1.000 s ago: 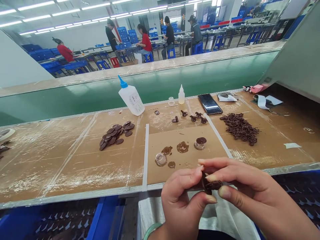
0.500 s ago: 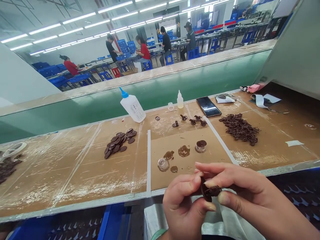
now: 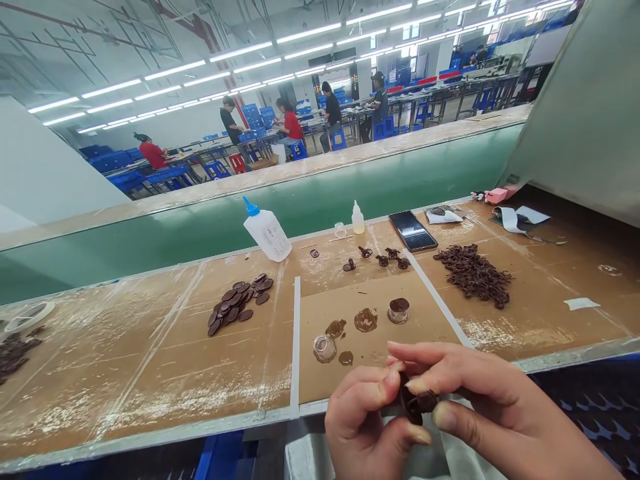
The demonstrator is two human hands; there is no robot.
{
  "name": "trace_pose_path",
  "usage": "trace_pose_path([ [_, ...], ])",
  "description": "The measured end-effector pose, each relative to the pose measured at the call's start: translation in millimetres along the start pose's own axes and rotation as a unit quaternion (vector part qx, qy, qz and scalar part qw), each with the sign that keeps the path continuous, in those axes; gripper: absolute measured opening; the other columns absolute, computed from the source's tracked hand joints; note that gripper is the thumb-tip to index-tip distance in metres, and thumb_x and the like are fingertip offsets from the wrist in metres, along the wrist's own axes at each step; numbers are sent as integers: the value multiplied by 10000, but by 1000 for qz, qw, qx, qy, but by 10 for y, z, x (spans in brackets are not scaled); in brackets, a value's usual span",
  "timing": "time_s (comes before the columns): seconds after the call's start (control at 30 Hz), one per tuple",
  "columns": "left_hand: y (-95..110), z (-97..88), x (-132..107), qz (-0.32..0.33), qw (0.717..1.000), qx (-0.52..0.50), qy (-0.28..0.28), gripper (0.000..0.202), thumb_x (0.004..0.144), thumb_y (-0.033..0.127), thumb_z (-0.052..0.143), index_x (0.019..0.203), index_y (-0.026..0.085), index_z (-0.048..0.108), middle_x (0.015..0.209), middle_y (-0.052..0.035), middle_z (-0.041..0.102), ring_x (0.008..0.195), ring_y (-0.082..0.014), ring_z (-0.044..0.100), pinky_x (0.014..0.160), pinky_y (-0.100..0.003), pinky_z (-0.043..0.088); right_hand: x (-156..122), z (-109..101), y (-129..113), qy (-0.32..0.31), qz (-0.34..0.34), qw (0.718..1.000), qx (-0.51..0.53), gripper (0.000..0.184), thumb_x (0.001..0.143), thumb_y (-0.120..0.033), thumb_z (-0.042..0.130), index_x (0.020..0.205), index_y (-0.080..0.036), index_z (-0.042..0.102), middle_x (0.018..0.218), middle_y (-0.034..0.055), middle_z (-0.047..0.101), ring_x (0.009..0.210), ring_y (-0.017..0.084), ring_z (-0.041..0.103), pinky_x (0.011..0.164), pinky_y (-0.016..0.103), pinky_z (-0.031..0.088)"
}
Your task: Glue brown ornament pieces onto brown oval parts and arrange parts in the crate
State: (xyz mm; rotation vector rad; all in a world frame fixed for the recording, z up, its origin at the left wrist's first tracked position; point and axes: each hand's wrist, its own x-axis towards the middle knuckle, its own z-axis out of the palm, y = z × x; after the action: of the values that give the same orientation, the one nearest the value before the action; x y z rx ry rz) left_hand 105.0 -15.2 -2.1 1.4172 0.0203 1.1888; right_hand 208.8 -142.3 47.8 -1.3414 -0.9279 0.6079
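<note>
Rows of white ceiling strip lights (image 3: 305,32) light everything brightly and evenly, with faint shadows. Glare streaks the green conveyor belt (image 3: 280,207) and phone screen (image 3: 413,231); wide-angle distortion bows the frame edges. The right hand (image 3: 493,393) is sharp, the distant workstations (image 3: 400,107) soft.

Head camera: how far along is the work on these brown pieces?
Done, it seems: a few small finished-looking pieces sit near the phone. In hand: the left hand and right hand pinch one brown piece. Still to do, apparently: the heap of brown pieces and the stack of flat discs.
</note>
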Motion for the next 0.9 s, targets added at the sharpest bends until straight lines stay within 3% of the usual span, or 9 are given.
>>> trace_pose_path([
  [0.57,-33,-1,-43,-60,998,22,11,315,718,399,849,995,277,764,879,0,767,823,-182,751,769,-264,629,1,-17,106,-14,61,998,30,134,964,-450,706,958,-337,778,1295,27,628,1222,268,566,1053,380,474],
  [0.9,-88,20,-48,-47,999,19,10,329,708,398,856,1006,284,772,843,-16,767,767,-188,751,700,-255,632,49,-52,74,-5,81,996,30,196,933,-494,728,916,-308,786,1258,49,649,1202,298,579,1020,406,507],
])
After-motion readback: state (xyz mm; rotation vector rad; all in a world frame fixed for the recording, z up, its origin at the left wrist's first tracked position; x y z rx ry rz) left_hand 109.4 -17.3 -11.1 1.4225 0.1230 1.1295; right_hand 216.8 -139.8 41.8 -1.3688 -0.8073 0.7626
